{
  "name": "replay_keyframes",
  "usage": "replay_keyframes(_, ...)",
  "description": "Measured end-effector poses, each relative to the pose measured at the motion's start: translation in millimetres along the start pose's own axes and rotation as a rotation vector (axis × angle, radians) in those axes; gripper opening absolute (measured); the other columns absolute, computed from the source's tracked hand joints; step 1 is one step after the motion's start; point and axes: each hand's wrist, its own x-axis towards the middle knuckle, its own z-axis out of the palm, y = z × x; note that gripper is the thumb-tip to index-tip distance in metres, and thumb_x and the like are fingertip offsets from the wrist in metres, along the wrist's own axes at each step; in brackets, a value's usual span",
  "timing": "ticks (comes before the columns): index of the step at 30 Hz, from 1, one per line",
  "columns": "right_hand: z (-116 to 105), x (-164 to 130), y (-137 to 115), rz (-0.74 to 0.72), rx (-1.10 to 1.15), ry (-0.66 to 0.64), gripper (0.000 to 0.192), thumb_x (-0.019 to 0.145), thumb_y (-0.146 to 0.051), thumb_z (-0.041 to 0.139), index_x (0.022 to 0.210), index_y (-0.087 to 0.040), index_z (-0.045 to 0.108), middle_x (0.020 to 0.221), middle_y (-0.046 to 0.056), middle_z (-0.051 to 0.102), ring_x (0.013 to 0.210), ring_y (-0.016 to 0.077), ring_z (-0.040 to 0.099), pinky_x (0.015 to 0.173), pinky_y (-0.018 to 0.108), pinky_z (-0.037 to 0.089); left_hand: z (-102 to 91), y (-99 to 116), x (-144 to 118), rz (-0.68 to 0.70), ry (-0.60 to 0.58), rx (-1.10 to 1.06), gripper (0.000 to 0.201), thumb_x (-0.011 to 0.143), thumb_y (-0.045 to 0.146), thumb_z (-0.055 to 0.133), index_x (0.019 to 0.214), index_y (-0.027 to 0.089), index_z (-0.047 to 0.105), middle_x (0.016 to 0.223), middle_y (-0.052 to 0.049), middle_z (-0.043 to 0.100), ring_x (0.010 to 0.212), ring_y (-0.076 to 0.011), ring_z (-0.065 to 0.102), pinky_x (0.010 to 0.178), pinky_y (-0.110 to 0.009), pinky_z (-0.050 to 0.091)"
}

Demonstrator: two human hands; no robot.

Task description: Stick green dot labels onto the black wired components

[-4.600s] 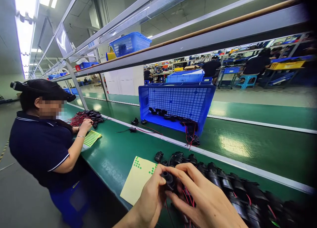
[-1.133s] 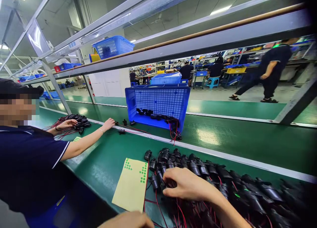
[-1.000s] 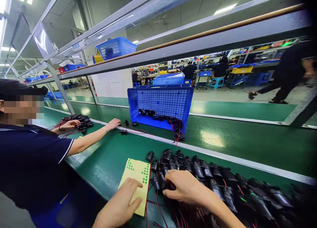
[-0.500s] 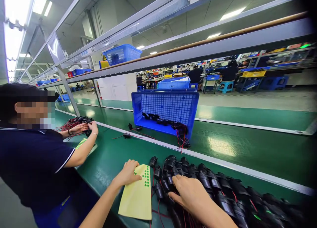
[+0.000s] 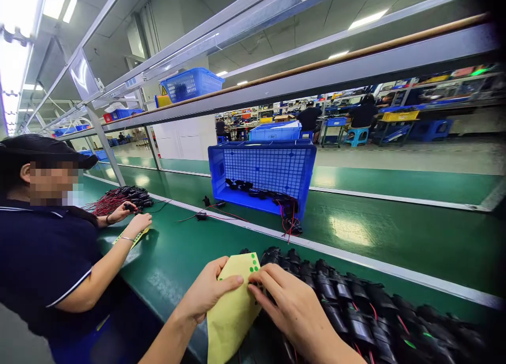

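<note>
My left hand point(image 5: 205, 295) grips a yellow backing sheet point(image 5: 231, 311) with small green round stickers near its top corner, lifted off the green bench. The fingertips of my right hand point(image 5: 288, 308) press on the sheet's right edge, close to the green dots. Whether a sticker is pinched I cannot tell. Right behind my hands lies a row of black cylindrical parts with red wires point(image 5: 356, 311), stretching to the right.
A co-worker in a dark polo point(image 5: 47, 253) sits at left, hands by a pile of red-wired parts point(image 5: 122, 198) and another sticker sheet point(image 5: 134, 237). A blue crate point(image 5: 264, 169) lies tipped on the belt, parts spilling out. Loose parts point(image 5: 203, 213) sit before it. People work beyond.
My left hand has picked the sticker sheet up off the bench and turned it. My right hand has left the black parts and come onto the sheet's edge.
</note>
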Motion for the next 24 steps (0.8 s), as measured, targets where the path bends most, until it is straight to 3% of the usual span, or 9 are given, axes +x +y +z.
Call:
replay_keyframes(7,-6.6,4.5,-5.6,-0.063,-0.035,0.145,0.035,0.111,-0.025,0.035,0.089,-0.021,0.062,0.075,0.001,0.067,0.065,0.0171,0.064,0.059,0.029,0.045,1.7,2.4,-4.3,0.042,-0.045,-0.072,0.048,0.078,0.041,0.084,0.114,0.012,0.069,0.103,-0.011,0.075,0.086,-0.0196,0.068,0.080,-0.029,0.051)
replay_keyframes(14,-5.7,8.4,-9.2,-0.083,-0.061,0.193,0.035,0.106,-0.019,0.040,0.078,-0.021,0.060,0.070,0.001,0.065,0.059,0.0162,0.059,0.054,0.029,0.041,-3.2,-5.6,5.2,-0.036,-0.090,-0.111,0.053,0.078,0.045,0.081,0.118,0.014,0.066,0.102,-0.012,0.075,0.084,-0.0202,0.069,0.078,-0.029,0.051)
replay_keyframes(19,-15.6,9.1,-10.1,-0.071,0.038,0.217,0.024,0.098,-0.016,0.047,0.080,-0.020,0.061,0.069,0.000,0.064,0.061,0.0132,0.061,0.054,0.025,0.043,-49.9,-21.0,34.4,-0.086,-0.046,0.542,0.056,0.079,0.066,0.062,0.106,0.017,0.059,0.094,-0.008,0.072,0.079,-0.0230,0.067,0.071,-0.033,0.054)
replay_keyframes(22,-21.5,10.1,-8.7,-0.092,0.061,0.241,0.028,0.101,-0.020,0.045,0.078,-0.020,0.061,0.067,-0.001,0.064,0.057,0.0117,0.059,0.050,0.024,0.041,-80.4,-28.1,62.9,-0.068,0.035,0.837,0.043,0.073,0.057,0.069,0.084,0.017,0.057,0.082,-0.007,0.066,0.077,-0.0273,0.064,0.069,-0.038,0.053)
replay_keyframes(24,-20.9,10.1,-7.1,-0.127,0.053,0.248,0.037,0.106,-0.025,0.042,0.075,-0.021,0.061,0.063,-0.003,0.063,0.053,0.0105,0.058,0.047,0.024,0.040,-85.4,-26.8,88.6,0.035,0.120,1.029,0.031,0.077,0.047,0.068,0.084,0.018,0.057,0.089,-0.009,0.065,0.091,-0.0315,0.063,0.082,-0.046,0.053)
